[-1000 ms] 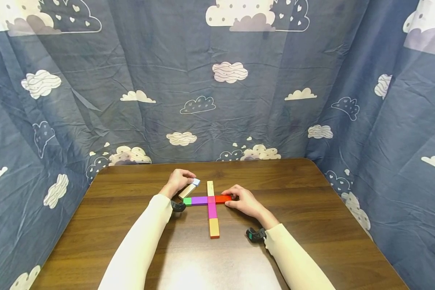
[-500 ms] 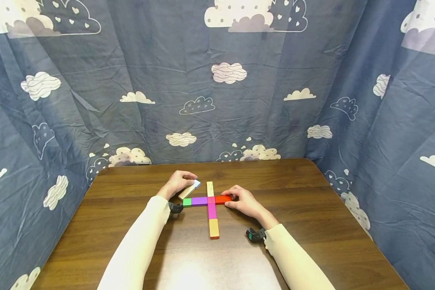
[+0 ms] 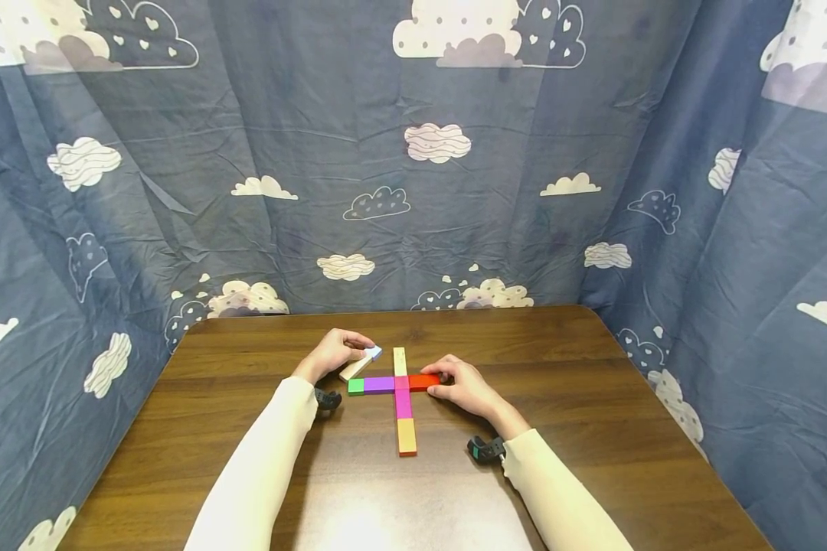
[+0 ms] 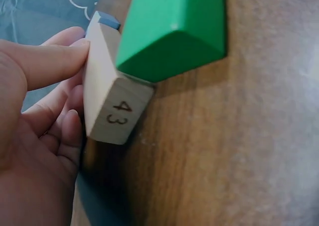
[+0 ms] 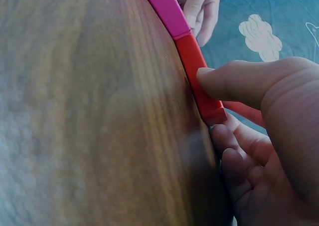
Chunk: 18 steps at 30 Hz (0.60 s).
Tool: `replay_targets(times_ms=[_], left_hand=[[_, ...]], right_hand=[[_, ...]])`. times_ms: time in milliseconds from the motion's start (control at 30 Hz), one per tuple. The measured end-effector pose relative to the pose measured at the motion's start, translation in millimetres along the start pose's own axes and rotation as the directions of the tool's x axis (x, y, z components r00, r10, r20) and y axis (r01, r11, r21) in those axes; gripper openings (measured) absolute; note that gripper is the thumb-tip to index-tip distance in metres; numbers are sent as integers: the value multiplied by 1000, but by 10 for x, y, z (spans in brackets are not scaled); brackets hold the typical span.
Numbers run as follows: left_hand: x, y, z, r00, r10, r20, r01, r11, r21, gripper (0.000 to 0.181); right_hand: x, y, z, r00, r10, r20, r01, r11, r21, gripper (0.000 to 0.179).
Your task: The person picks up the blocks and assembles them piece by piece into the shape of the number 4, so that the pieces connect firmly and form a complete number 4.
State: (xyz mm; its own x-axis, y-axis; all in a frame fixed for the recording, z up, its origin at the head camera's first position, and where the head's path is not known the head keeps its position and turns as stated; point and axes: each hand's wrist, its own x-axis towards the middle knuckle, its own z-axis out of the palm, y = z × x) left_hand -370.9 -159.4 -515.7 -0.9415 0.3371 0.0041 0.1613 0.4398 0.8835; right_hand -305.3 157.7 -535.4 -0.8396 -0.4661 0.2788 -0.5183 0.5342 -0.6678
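Observation:
In the head view my left hand (image 3: 332, 353) is at a plain wooden block (image 3: 355, 369) that lies slanted, with a small light blue block (image 3: 374, 353) at its far end. The left wrist view shows the thumb on the wooden block (image 4: 117, 111), marked 43, and the other fingers curled behind it. My right hand (image 3: 467, 388) pinches the outer end of a red block (image 3: 423, 382) between thumb and fingers. That block forms the right arm of a flat cross, which has a magenta block (image 3: 403, 403) below its centre.
A purple block (image 3: 379, 385) and a green block (image 3: 355, 387) form the cross's left arm, close to the slanted block. A pale yellow block (image 3: 400, 361) stands at its top, an orange one (image 3: 406, 437) at its bottom. Behind the wooden table (image 3: 558, 398) hangs a cloud-patterned curtain (image 3: 358, 138).
My left hand has shifted slightly left and towards me, its thumb moving back from the light blue block onto the wooden block. The right hand and the cross have kept their places.

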Motion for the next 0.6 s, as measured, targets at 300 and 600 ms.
replay_targets(times_ms=[300,600], left_hand=[[-32,9,21,1000,6,-21,-5,1000,24,25],[-24,-8,19,999,5,-45,-3,999,40,24]], right_hand=[[-9,-19,-3,1000,11,3,-11,1000,14,34],[-6,-23,-15,1000,3,4,-3,1000,17,34]])
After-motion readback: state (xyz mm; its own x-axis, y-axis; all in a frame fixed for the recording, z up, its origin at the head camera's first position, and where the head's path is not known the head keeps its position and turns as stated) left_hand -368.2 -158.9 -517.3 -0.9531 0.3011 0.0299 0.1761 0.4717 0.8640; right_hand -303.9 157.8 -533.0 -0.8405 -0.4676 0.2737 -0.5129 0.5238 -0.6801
